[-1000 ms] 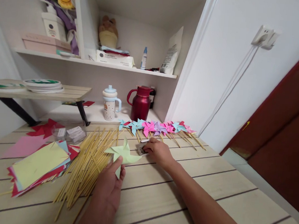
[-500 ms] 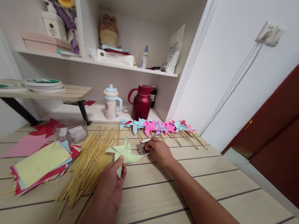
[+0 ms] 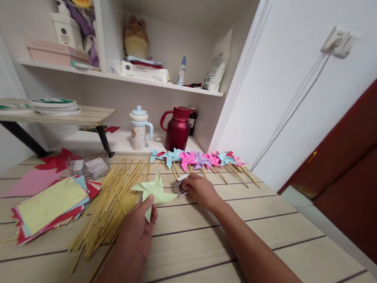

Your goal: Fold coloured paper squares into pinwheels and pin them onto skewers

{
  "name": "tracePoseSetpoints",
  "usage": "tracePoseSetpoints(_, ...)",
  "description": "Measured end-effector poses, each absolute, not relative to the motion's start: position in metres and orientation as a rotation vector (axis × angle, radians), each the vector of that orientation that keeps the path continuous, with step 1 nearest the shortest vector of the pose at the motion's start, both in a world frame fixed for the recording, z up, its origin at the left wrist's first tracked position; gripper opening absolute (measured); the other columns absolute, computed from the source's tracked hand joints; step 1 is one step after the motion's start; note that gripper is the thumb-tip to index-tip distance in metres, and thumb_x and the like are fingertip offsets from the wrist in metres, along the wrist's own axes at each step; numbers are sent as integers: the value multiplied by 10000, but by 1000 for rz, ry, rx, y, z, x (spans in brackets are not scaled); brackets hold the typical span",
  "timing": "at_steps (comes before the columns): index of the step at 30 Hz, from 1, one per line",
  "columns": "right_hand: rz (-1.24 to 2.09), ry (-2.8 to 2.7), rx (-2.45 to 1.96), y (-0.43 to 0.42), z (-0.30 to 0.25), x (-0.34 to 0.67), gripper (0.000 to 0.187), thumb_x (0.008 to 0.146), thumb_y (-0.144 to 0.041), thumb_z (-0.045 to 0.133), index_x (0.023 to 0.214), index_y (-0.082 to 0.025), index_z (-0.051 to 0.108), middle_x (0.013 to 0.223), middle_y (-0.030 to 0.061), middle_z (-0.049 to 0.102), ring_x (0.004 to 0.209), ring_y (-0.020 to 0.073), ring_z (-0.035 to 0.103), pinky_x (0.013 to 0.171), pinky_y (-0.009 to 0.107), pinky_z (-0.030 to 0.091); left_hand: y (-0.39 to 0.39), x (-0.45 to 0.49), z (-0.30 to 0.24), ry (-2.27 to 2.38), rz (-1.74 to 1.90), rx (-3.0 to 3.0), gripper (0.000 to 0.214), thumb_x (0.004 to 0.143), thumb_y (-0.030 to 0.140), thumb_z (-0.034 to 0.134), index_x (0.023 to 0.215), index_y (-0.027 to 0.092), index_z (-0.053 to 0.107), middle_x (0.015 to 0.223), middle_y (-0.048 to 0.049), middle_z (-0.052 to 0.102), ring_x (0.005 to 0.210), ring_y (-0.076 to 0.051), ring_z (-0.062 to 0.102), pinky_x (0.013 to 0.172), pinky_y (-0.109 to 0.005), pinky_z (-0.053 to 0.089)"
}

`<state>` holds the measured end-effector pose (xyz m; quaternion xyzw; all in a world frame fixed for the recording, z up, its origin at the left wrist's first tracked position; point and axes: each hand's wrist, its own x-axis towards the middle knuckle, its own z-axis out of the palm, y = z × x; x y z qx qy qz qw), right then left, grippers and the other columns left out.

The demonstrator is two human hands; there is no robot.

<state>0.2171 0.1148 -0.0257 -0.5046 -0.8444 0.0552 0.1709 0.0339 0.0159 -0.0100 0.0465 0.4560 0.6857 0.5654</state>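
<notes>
My left hand (image 3: 140, 225) pinches a pale green paper pinwheel (image 3: 153, 192) between thumb and fingers, its blades facing up. To its right, the bent, closed fingers of my right hand (image 3: 200, 190) are at a small clear box (image 3: 180, 189) with its lid up. Small dark, shiny pieces lie in that box. Whatever those fingertips grip is hidden. A heap of thin bamboo sticks (image 3: 110, 209) spreads on the table beside my left hand. Behind the box, finished pinwheels on sticks lie in a row, among them a pink pinwheel (image 3: 187, 160) and a purple pinwheel (image 3: 202, 160).
A stack of coloured paper (image 3: 51, 204) and clear boxes with white labels (image 3: 96, 167) lie at left. A small raised stand (image 3: 95, 115) holds white rolls. Behind are a red thermos jug (image 3: 177, 129) and a lidded cup (image 3: 139, 130). The wall rises at right.
The view has shifted slightly. My left hand still holds the pale green pinwheel, and my right hand stays at the small box, which looks slightly tilted now.
</notes>
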Motion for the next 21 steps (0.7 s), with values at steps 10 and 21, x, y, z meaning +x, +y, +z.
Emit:
tracePoseSetpoints(10, 150, -2414, -1427, 113, -23, 218, 163, 863, -135, 574, 853, -210, 718, 992, 38, 667, 844, 152, 609, 725, 236, 407, 17, 32, -10, 1060, 1597, 115, 196, 755, -15, 687, 833, 165, 680, 764, 10, 673, 514, -37, 587, 470, -125, 499)
tracePoseSetpoints(21, 119, -2375, -1415, 108, -19, 219, 187, 906, -139, 506, 863, -194, 680, 975, 40, 612, 800, 138, 583, 695, 224, 390, 17, 32, -10, 1060, 1589, 117, 193, 760, -9, 685, 825, 173, 683, 761, 4, 671, 519, -44, 591, 480, -132, 500)
